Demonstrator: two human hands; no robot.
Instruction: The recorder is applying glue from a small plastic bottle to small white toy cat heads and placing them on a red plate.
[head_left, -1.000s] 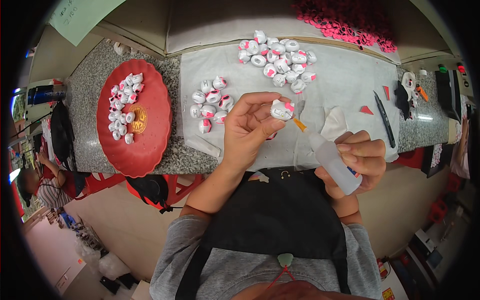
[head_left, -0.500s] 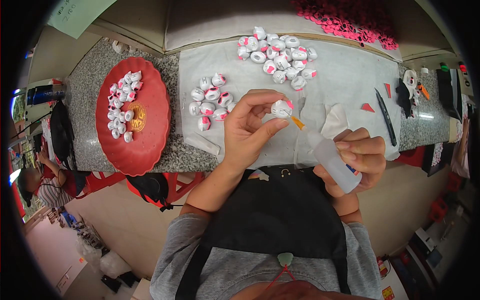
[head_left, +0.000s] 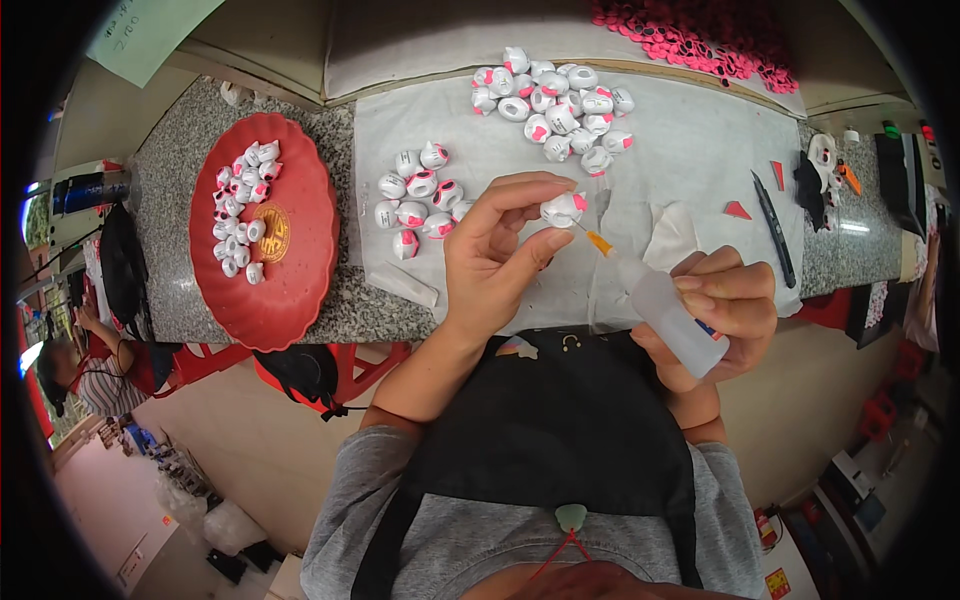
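Note:
My left hand (head_left: 500, 245) pinches a small white cat-head figurine (head_left: 562, 209) with a pink bow, between thumb and forefinger. In my right hand (head_left: 730, 308) is a translucent squeeze bottle (head_left: 675, 322), tilted up to the left. Its orange needle tip (head_left: 599, 243) points at the figurine, and the thin needle reaches close to its underside; whether it touches I cannot tell. More white cat heads lie in a loose group (head_left: 421, 184) left of my left hand and in a larger pile (head_left: 562, 115) behind it.
A red scalloped tray (head_left: 315, 290) at left holds several cat heads. Many pink pieces (head_left: 700, 45) lie on the back shelf. A white cloth scrap (head_left: 671, 238), red triangular pieces (head_left: 738, 210) and a black pen-like tool (head_left: 772, 230) are on the right. Another person (head_left: 100, 375) sits far left.
The figurine has turned slightly in my left fingers, bringing its pink bow lower. My right hand has shifted the bottle a little right and down, its tip slightly farther from the figurine.

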